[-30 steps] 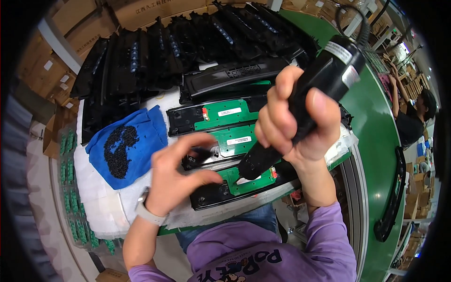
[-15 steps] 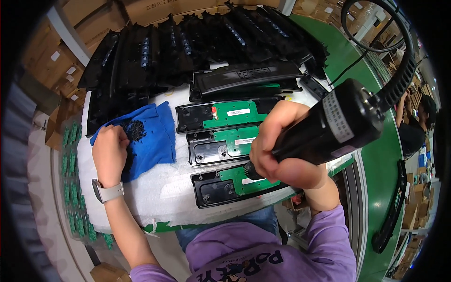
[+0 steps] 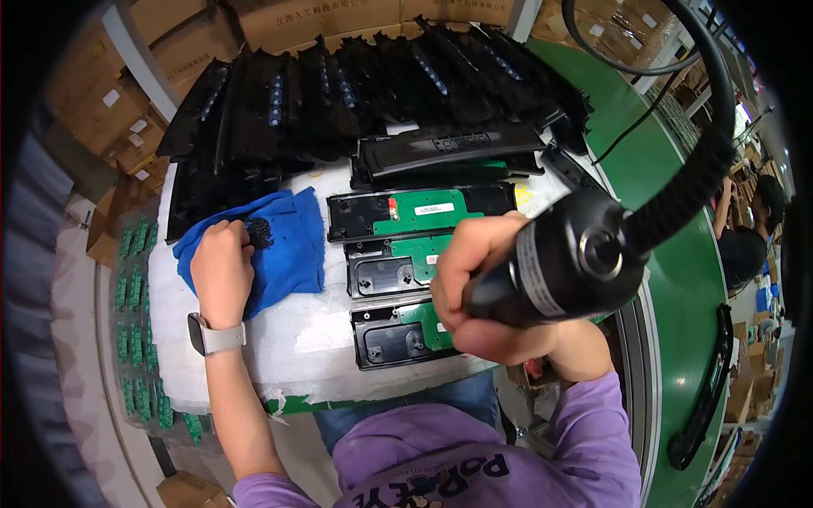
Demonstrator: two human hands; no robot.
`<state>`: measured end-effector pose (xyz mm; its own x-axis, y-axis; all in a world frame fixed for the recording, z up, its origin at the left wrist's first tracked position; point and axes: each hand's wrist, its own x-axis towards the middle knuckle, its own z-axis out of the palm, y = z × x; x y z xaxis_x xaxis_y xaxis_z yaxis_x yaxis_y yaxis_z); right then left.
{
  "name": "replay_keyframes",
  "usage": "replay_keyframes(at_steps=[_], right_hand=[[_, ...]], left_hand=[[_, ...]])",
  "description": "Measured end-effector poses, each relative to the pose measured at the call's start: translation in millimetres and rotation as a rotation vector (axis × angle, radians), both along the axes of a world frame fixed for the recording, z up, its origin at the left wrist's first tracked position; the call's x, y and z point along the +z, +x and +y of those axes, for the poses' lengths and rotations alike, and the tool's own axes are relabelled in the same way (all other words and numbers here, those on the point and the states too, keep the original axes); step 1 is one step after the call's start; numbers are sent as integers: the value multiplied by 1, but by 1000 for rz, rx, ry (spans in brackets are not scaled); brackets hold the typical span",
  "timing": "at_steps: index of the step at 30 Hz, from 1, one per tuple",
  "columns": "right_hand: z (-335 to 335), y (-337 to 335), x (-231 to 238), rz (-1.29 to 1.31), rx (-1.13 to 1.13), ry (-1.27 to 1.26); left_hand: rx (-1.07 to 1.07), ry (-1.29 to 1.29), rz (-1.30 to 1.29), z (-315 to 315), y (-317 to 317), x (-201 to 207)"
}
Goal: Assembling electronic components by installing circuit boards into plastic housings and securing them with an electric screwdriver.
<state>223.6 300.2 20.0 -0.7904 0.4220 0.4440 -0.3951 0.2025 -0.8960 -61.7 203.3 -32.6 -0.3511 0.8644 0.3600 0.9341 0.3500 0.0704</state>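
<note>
My right hand [image 3: 474,296] is wrapped round a thick black electric screwdriver [image 3: 550,262], whose tip is hidden behind the hand. Beneath it lie three black plastic housings with green circuit boards: a far one [image 3: 360,216], a middle one [image 3: 377,277] and a near one [image 3: 385,343]. My left hand [image 3: 222,264] rests on a blue cloth [image 3: 296,254] beside a small heap of tiny black screws [image 3: 260,232]. Its fingers are curled together, and whatever they may pinch is too small to make out.
Long black plastic covers [image 3: 381,93] stand packed along the back of the table. Another black housing [image 3: 449,148] lies in front of them. Green circuit boards [image 3: 135,339] sit in clear trays at left. A cable [image 3: 711,110] arches from the screwdriver. At right, a person [image 3: 749,237] sits beyond a green table.
The screwdriver in my right hand has shifted left and tilted more upright. My left hand has moved slightly right and down relative to the picture, still by the screws. The whole view has shifted slightly.
</note>
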Motion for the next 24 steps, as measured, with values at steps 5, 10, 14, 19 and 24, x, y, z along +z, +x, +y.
replay_keyframes(at_steps=[5,10,14,19,24], right_hand=[[6,9,11,157,99,-136],[17,18,14,357,182,-266],[19,18,19,413,101,-219],[21,19,20,474,-11,-171],[18,12,25,562,-34,-237]], left_hand=[[25,105,-14,3,9,9],[-19,215,-122,3,9,9],[-71,282,-178,5,13,12],[-284,386,-1481,13,37,8],[-450,195,-2206,15,69,2]])
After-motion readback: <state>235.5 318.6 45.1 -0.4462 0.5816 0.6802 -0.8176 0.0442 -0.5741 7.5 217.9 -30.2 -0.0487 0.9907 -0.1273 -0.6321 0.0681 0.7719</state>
